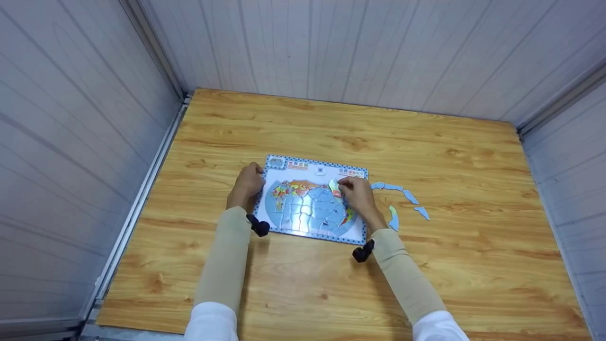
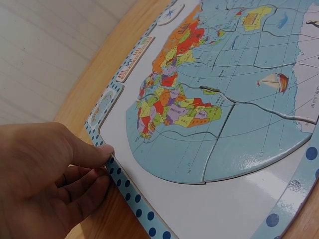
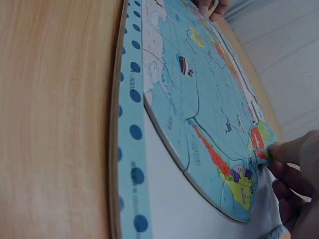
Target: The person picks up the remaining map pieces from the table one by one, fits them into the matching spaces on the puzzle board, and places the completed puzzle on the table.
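A world-map jigsaw puzzle [image 1: 303, 208] lies on its board, which has a dotted blue border [image 2: 142, 209]. My left hand [image 1: 250, 180] grips the board's left edge near the upper corner; its thumb [image 2: 102, 150] rests on the border and the other fingers curl beside the edge. Between thumb and fingertips my right hand [image 1: 358, 193] pinches a puzzle piece [image 3: 260, 139] printed in red, green and yellow. That piece is tilted over the upper right part of the map, near the colourful land at its edge. The fingers partly hide it.
Right of the board lie several loose blue puzzle pieces [image 1: 410, 196], and a blue-green curved piece [image 1: 394, 219] sits closer to the right forearm. The wooden table [image 1: 303, 289] is bounded by pale panel walls [image 1: 293, 47] at the back and sides.
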`<state>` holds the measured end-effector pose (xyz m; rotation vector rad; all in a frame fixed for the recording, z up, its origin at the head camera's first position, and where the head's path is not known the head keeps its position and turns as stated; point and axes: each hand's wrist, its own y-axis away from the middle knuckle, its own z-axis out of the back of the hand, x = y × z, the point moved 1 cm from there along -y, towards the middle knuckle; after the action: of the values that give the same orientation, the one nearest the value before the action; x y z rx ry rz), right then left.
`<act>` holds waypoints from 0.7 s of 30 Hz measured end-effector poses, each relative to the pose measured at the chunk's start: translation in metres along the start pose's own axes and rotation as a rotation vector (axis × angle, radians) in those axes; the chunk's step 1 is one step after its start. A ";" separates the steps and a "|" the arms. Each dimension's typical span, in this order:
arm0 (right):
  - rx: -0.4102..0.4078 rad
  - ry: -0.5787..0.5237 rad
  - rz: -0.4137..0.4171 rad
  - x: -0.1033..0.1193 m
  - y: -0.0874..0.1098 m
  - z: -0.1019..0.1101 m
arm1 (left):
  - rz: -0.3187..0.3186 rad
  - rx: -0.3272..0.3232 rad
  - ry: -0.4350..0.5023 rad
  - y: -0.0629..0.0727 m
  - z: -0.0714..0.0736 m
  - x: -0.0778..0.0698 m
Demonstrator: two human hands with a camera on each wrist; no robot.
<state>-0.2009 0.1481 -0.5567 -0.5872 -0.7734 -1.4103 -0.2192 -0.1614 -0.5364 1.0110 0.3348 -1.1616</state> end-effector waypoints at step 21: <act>-0.033 0.171 0.071 0.000 0.003 -0.001 | -0.015 -0.007 0.013 -0.001 0.000 0.001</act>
<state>-0.1983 0.1479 -0.5571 -0.5069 -0.5890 -1.3898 -0.2201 -0.1616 -0.5376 1.0119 0.3569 -1.1668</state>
